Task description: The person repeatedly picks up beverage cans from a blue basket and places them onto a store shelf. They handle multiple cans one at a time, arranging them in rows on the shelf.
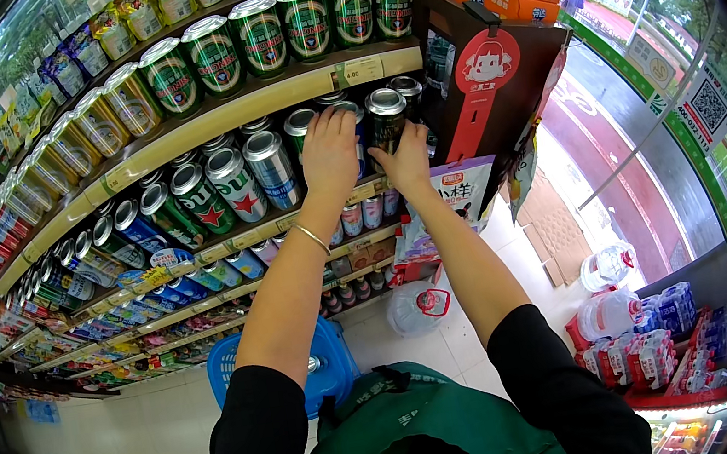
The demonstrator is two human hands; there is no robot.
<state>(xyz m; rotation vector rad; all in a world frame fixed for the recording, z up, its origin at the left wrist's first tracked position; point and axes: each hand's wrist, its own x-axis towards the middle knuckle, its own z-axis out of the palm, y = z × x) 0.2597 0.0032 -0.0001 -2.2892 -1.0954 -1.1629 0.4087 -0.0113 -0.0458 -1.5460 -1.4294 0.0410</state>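
Observation:
My left hand (pixel 330 151) reaches into the second shelf with its fingers over the can tops. A green can (pixel 302 124) is by its fingers on the left and a blue can (pixel 353 117) on the right. Whether it grips either one is hidden by the hand. Beside it, my right hand (pixel 406 157) has thumb and fingers around the lower part of a dark beer can (pixel 386 116). Another dark can (pixel 406 86) stands behind that one. A silver-and-blue can (pixel 272 170) and a white-and-green can with a red star (pixel 236 184) stand to the left.
Green beer cans (pixel 260 36) line the shelf above. A brown side panel (pixel 431 15) bounds the shelf at right, with a snack bag (pixel 462 185) hanging below. A blue plastic basket (pixel 339 377) holding a can and a large water bottle (pixel 417 310) are on the floor.

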